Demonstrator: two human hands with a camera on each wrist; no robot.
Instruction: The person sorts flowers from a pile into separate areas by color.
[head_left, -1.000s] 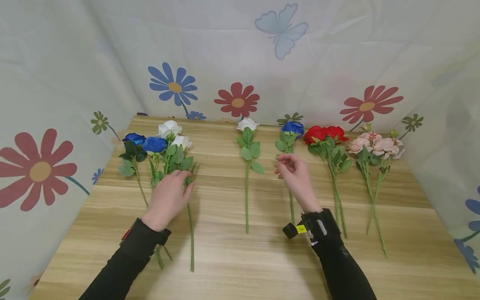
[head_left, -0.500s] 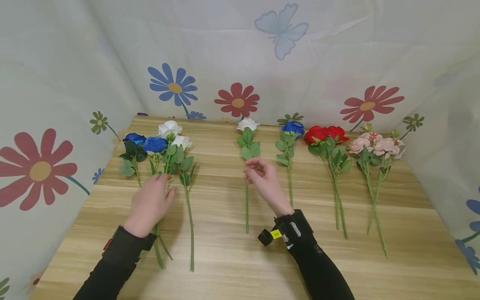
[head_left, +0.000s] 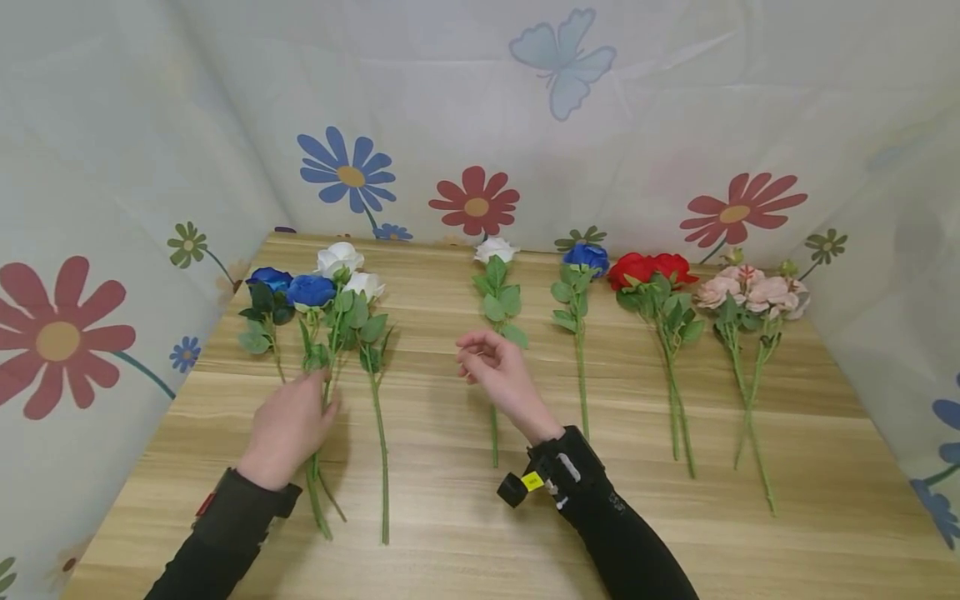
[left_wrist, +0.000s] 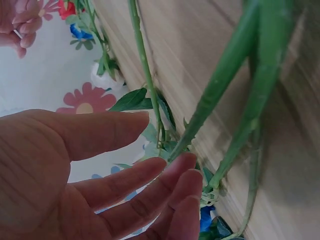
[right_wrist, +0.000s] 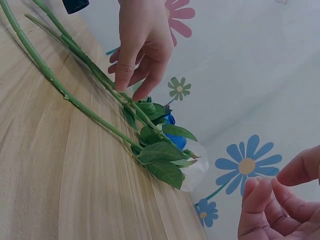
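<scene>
My left hand reaches over the stems of the left group, thumb and fingers apart. In the left wrist view the green stems pass just beyond its fingertips; whether they touch is unclear. That group has a blue rose, a darker blue rose and two white roses, one with its stem lying separately to the right. My right hand hovers over the stem of a lone white rose, fingers loosely curled around nothing.
Right of the lone white rose lie another blue rose, red roses and pale pink flowers, heads toward the back edge. All rest on a wooden table. A patterned curtain encloses the back and sides.
My left hand has moved left and toward me, off the white rose's stem to the neighbouring stems. The right hand has shifted left from the blue rose to the lone white rose.
</scene>
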